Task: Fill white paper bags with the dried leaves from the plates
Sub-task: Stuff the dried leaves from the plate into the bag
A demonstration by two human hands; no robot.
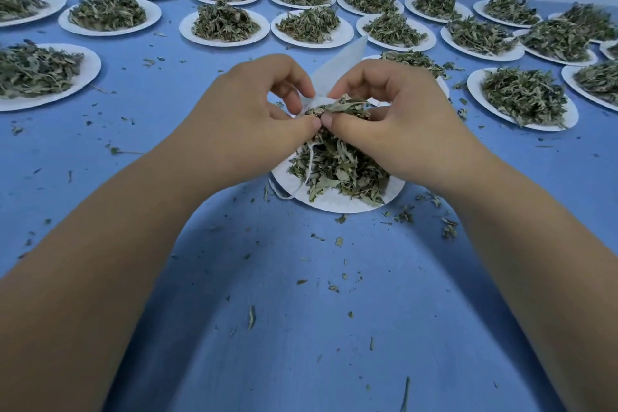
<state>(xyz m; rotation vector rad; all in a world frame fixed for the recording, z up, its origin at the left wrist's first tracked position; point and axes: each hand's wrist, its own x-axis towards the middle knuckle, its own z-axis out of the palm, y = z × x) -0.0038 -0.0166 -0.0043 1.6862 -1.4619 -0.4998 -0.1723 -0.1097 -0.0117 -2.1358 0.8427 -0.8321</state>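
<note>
Over the near plate (337,203), the left hand (254,104) pinches the mouth of a white paper bag (341,60), while the right hand (394,110), thumb meeting thumb, curls round a tuft of dried leaves (344,107) at that mouth. Most of this plate's heap lies beneath. Farther out, every other plate (230,42) across the blue tabletop (301,311) is piled full and no filled bag shows, so the task seems barely begun.

- The scene is lit brightly and evenly, with a cool bluish cast.
- Soft shadows are cast on the blue table (301,328) beside the forearms (100,261).
- The far plates (224,43) are bowed by wide-angle distortion and rendered slightly soft.
</note>
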